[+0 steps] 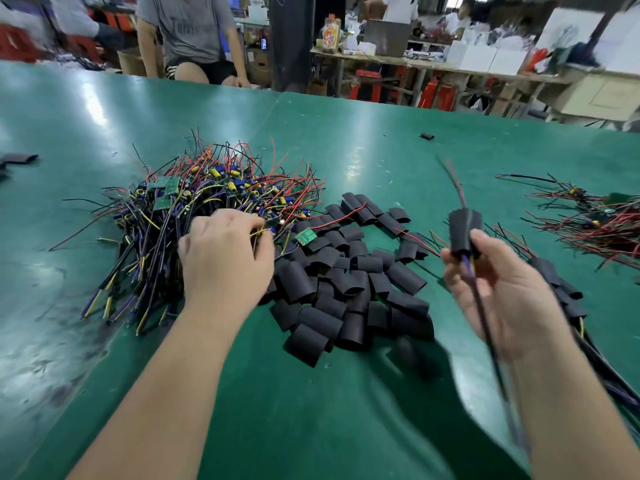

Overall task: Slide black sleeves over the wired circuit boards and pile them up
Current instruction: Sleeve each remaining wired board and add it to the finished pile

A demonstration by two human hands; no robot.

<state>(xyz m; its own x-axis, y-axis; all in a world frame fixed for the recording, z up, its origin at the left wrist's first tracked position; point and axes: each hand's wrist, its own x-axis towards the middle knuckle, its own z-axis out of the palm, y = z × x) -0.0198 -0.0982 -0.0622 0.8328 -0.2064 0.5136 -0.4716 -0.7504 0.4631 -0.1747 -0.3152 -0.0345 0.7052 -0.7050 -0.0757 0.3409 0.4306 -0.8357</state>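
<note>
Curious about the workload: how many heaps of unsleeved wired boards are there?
2: a large heap under the left hand, a smaller one at the right edge, partly cut off.

The person's left hand (pixel 225 261) and right hand (pixel 502 296) are bare, the wrists uncovered. Both forearms (pixel 166 375) are bare as well, slim and smooth, shown down to the view's lower edge.

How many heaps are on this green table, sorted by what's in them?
Bare wired boards: 2 heaps, the left heap and the far-right heap
Loose black sleeves: 1 heap
Sleeved boards: 1 pile
Total: 4
</note>
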